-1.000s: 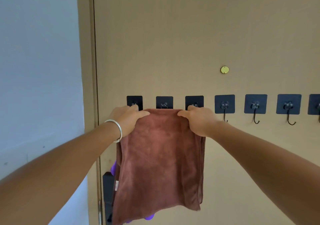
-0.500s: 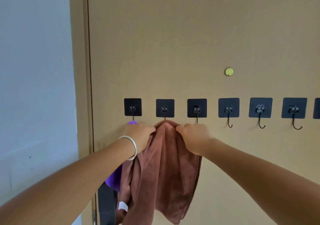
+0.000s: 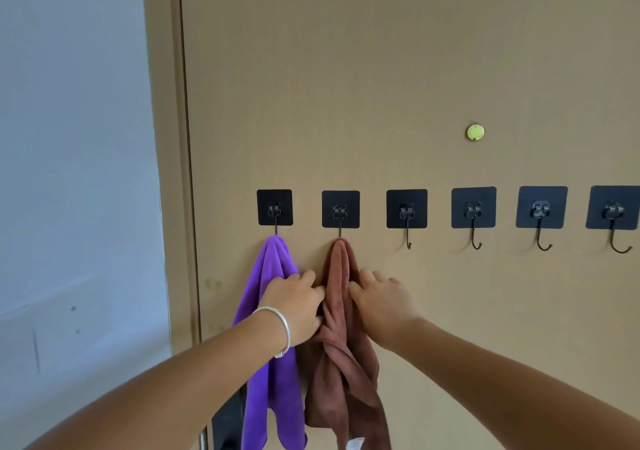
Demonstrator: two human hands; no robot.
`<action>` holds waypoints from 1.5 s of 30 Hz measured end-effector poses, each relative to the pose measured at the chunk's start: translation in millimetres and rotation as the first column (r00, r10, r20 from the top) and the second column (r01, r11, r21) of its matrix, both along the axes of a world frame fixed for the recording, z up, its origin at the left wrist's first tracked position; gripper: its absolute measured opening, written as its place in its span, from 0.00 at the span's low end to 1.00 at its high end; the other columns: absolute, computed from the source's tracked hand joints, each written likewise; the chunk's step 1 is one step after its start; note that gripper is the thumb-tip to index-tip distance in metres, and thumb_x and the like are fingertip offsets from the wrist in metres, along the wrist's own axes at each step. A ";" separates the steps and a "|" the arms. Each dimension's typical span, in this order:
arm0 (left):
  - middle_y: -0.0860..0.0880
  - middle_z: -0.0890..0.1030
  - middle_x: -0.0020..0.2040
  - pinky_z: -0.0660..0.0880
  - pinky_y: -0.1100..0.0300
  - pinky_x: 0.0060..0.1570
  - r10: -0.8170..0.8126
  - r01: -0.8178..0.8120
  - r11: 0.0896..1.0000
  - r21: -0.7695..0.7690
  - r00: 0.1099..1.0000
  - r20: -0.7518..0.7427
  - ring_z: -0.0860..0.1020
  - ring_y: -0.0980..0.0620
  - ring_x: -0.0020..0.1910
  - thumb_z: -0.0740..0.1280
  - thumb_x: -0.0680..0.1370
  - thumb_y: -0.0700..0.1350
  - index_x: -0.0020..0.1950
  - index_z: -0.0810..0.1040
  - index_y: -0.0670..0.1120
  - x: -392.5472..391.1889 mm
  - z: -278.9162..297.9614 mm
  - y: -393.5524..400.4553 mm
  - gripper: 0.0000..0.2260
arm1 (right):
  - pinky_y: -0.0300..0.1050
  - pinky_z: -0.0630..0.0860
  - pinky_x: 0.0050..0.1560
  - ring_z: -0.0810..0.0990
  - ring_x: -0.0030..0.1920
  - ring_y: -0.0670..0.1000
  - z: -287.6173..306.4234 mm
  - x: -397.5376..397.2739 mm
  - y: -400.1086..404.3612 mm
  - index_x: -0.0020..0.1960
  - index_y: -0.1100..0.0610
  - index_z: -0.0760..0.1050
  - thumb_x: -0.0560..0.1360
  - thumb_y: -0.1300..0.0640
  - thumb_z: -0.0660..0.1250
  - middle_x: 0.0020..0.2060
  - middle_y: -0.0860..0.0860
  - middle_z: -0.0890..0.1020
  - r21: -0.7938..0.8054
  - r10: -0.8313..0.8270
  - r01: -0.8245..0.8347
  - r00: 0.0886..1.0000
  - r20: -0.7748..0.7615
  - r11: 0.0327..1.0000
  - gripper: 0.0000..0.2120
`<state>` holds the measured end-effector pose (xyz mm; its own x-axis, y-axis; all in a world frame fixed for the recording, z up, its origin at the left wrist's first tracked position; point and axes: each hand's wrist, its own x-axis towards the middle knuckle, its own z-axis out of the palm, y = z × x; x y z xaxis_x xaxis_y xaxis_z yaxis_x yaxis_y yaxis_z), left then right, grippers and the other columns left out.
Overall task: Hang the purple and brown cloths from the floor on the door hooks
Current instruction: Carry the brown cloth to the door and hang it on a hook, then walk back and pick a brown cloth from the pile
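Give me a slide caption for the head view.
Both hands on brown cloth hung beside purple cloth.

One head-worn view looks straight ahead at a tan wooden door (image 3: 381, 69) from close range, roughly level with a row of black square adhesive hooks (image 3: 406, 209) crossing the frame's middle. The pale blue-white wall (image 3: 69, 172) fills the left edge; both forearms reach in from below.
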<state>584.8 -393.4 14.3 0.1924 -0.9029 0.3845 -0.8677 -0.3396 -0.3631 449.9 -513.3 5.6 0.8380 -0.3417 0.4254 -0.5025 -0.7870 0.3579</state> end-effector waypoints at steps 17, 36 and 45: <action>0.51 0.76 0.51 0.65 0.54 0.44 -0.291 0.349 0.902 -0.255 0.926 0.240 0.74 0.47 0.50 0.56 0.79 0.53 0.56 0.74 0.51 -90.2 104.6 -39.2 0.12 | 0.46 0.70 0.44 0.75 0.52 0.54 71.2 -128.3 -18.5 0.62 0.50 0.72 0.78 0.50 0.58 0.55 0.50 0.75 -0.007 -0.162 0.167 0.966 0.202 0.986 0.14; 0.49 0.63 0.74 0.56 0.52 0.72 -0.893 0.898 0.409 -0.160 0.430 0.135 0.59 0.49 0.74 0.54 0.78 0.63 0.76 0.55 0.46 -324.6 62.6 -167.8 0.32 | 0.51 0.65 0.66 0.70 0.66 0.53 47.9 -395.8 27.1 0.70 0.48 0.65 0.76 0.38 0.57 0.66 0.50 0.71 0.112 -0.885 0.894 0.399 0.239 0.433 0.25; 0.49 0.63 0.74 0.56 0.55 0.70 -0.999 0.986 0.035 -0.160 0.039 0.020 0.60 0.51 0.74 0.56 0.77 0.63 0.76 0.56 0.46 -435.2 33.5 -119.3 0.33 | 0.54 0.63 0.67 0.69 0.67 0.54 32.4 -449.9 178.2 0.70 0.48 0.64 0.75 0.37 0.60 0.66 0.51 0.70 0.142 -0.976 0.988 -0.091 0.198 -0.064 0.27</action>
<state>149.5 -512.8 47.8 -0.8219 -0.2143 0.5278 -0.4267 0.8455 -0.3210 0.0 -335.1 38.0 -0.4678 -0.7075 0.5298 -0.7767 0.6151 0.1357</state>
